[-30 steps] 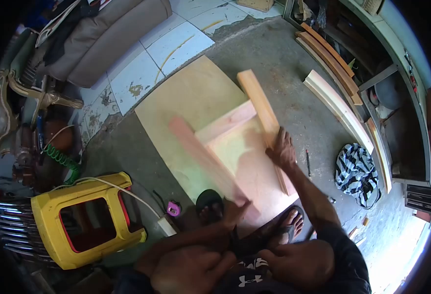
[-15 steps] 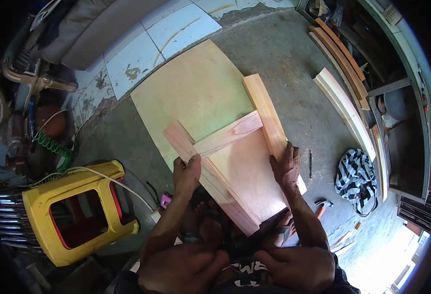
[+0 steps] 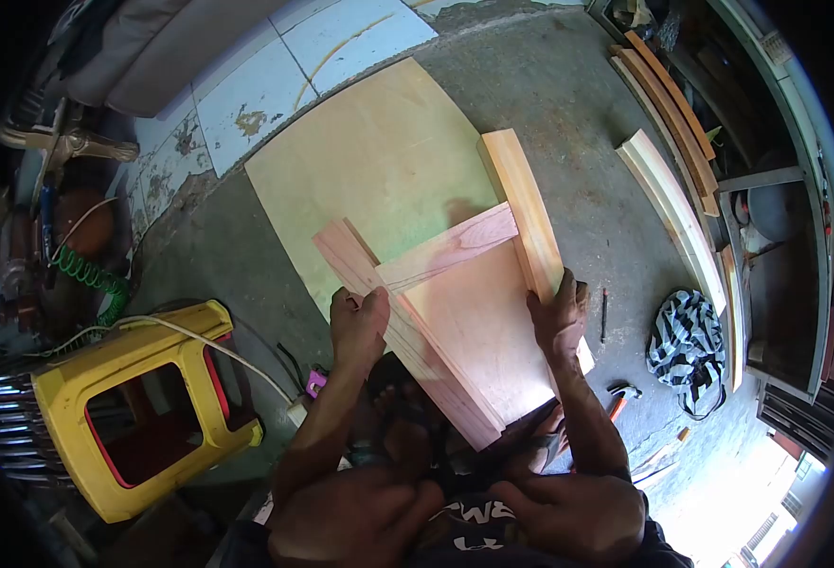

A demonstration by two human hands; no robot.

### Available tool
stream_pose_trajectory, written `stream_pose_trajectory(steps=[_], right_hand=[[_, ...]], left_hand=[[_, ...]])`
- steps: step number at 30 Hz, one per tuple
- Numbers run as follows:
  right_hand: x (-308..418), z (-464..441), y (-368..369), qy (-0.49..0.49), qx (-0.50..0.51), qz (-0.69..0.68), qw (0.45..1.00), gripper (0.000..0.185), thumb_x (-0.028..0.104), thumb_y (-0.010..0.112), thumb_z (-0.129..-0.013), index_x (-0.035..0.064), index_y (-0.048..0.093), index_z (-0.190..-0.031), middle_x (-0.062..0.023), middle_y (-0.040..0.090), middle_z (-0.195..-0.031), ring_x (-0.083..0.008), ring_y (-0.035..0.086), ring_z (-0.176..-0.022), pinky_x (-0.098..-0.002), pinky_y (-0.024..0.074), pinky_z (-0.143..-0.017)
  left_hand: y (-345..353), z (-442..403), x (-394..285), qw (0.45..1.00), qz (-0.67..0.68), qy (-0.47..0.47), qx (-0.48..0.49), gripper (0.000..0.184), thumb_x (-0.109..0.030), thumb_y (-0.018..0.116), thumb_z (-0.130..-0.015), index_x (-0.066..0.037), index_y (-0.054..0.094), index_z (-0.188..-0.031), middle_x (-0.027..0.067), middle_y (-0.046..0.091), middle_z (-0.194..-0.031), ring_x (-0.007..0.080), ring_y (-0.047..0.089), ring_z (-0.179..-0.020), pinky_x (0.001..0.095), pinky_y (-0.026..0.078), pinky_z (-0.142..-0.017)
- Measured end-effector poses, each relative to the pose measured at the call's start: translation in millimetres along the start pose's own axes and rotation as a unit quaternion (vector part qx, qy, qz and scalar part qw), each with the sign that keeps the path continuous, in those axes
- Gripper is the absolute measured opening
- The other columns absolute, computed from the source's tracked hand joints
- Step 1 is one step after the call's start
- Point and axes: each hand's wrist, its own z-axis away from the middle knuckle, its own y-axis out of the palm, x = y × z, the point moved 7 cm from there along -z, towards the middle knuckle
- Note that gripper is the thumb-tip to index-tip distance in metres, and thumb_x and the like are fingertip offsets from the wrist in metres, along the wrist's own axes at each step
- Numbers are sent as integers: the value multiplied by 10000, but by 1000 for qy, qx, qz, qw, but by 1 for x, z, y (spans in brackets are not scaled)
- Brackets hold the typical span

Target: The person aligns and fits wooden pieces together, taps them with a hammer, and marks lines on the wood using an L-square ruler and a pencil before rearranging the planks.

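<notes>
A wooden frame lies over a pale plywood sheet point(image 3: 369, 142). It has a pinkish left rail point(image 3: 436, 369), a yellowish right rail point(image 3: 523, 204) and a crosspiece point(image 3: 455, 244) between them. My left hand point(image 3: 358, 322) is closed on the outer edge of the left rail, just below the crosspiece joint, thumb on top. Gripping the lower part of the right rail is my right hand point(image 3: 559, 312), its fingers wrapped over the outer side. The frame's lower end is near my feet, and part of the right rail is hidden by my right hand and forearm.
A yellow plastic stool point(image 3: 137, 341) lies on its side at left, with a cable across it. On the right are a dark pencil-like stick point(image 3: 604, 315), a hammer point(image 3: 622, 399), a checkered cloth point(image 3: 687, 346) and long wooden strips point(image 3: 677, 218) beside a metal shelf point(image 3: 767, 175).
The view has shifted slightly, so the frame and plywood appear a little higher. Both hands keep their hold on the rails.
</notes>
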Motion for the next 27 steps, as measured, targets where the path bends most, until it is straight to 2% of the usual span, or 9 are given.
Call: stream_pose_trajectory(steps=[4, 9, 11, 14, 18, 20, 21, 23, 27], right_hand=[[-1, -3, 3, -7, -13, 16, 1000, 687, 231, 847, -739, 50, 537, -1325, -227, 564, -1086, -421, 545, -1045, -533, 457, -937], [-3, -4, 4, -21, -16, 28, 999, 683, 247, 837, -744, 48, 534, -1323, -236, 568, -1099, -433, 539, -1055, -545, 443, -955], [-3, -5, 7, -26, -19, 33, 999, 679, 253, 827, -750, 50, 521, -1322, -242, 565, -1118, -438, 533, -1072, -551, 433, -968], [1, -5, 9, -14, -19, 43, 999, 675, 256, 814, -763, 54, 503, -1327, -243, 557, -1141, -444, 530, -1092, -556, 434, -965], [4, -3, 4, -21, -29, 62, 997, 670, 261, 800, -775, 53, 496, -1335, -238, 551, -1142, -443, 538, -1092, -555, 443, -953], [3, -2, 5, -15, -29, 58, 998, 674, 263, 798, -777, 53, 493, -1340, -236, 551, -1139, -441, 541, -1087, -554, 448, -947], [2, -3, 6, -12, -28, 56, 998, 678, 264, 796, -778, 53, 489, -1345, -235, 550, -1136, -440, 544, -1083, -554, 453, -940], [2, -4, 6, -23, -30, 55, 998, 679, 263, 797, -777, 52, 487, -1343, -234, 548, -1136, -439, 545, -1081, -553, 458, -934], [1, -5, 7, -29, -19, 54, 998, 672, 250, 805, -772, 48, 486, -1328, -230, 539, -1118, -443, 547, -1060, -554, 467, -920]], left_hand=[[-2, -2, -1, 998, -45, -35, -2, 363, -250, 700, -922, 34, 555, -1097, 80, 602, -967, 153, 592, -879, 323, 493, -742], [-6, -15, 5, 999, 44, -7, -6, 499, -221, 673, -923, 83, 539, -1294, 107, 635, -1006, 174, 600, -882, 335, 489, -769], [-20, -21, -3, 997, -52, -33, -44, 592, -208, 631, -940, 99, 472, -1421, 130, 655, -1086, 200, 619, -923, 346, 503, -823], [-56, -86, 8, 973, -67, 140, -169, 633, -236, 584, -979, 61, 407, -1509, 183, 668, -1168, 228, 634, -1022, 338, 503, -884], [-54, -139, -8, 983, 16, 153, -96, 570, -304, 596, -1010, 64, 514, -1437, 215, 630, -1338, 269, 570, -1280, 324, 425, -1071], [-44, -127, -27, 979, 2, 157, -129, 416, -340, 565, -1038, 38, 695, -1153, 159, 711, -1076, 249, 656, -1039, 341, 492, -932], [-43, -128, -30, 979, 3, 158, -127, 416, -340, 565, -1038, 38, 695, -1153, 159, 711, -1076, 249, 656, -1039, 341, 492, -932], [-40, -130, -25, 988, -54, 100, -101, 409, -334, 571, -1049, -1, 665, -830, 71, 623, -716, 181, 592, -670, 344, 482, -656], [-37, -127, -27, 988, 42, 129, -73, 459, -305, 578, -1055, -45, 540, -679, -4, 450, -559, 122, 416, -485, 346, 357, -480]])
